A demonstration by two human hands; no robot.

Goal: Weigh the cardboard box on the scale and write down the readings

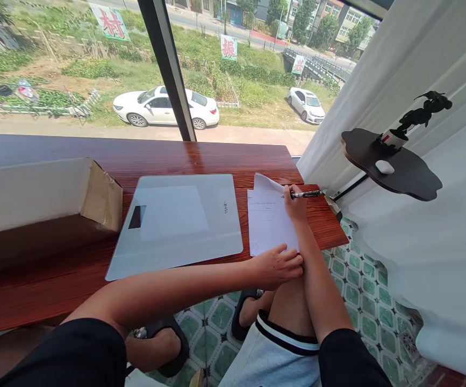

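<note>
A patterned pen (305, 194) lies in the right hand (294, 202) of a person seated at a red-brown desk (200, 158), its fingers closed around the barrel over the upper right of a white paper (271, 231) near the desk's right end. Whether the tip meets the page cannot be told. A few faint lines cross the paper's upper part and a small mark sits at its lower left; print or handwriting, they are too small to tell apart. Much of the lower page looks blank, so any writing appears to be at an early stage, with most of the space left unfilled. The paper's top edge shows a second, slightly lifted layer. The left hand (278, 267), fingers loose and gripping nothing visible, lies near the paper's bottom edge, close against the right forearm. Just left of the paper is a pale, glossy panel (184, 236) with a dark rectangle at one side; farther left stands a cardboard box (101, 193). Off the desk's right end, before a white curtain (430, 258), a dark stand (416, 180) bears a potted plant (394, 138) and a small white object (385, 167). Beyond the window, white cars sit parked beside greenery.
</note>
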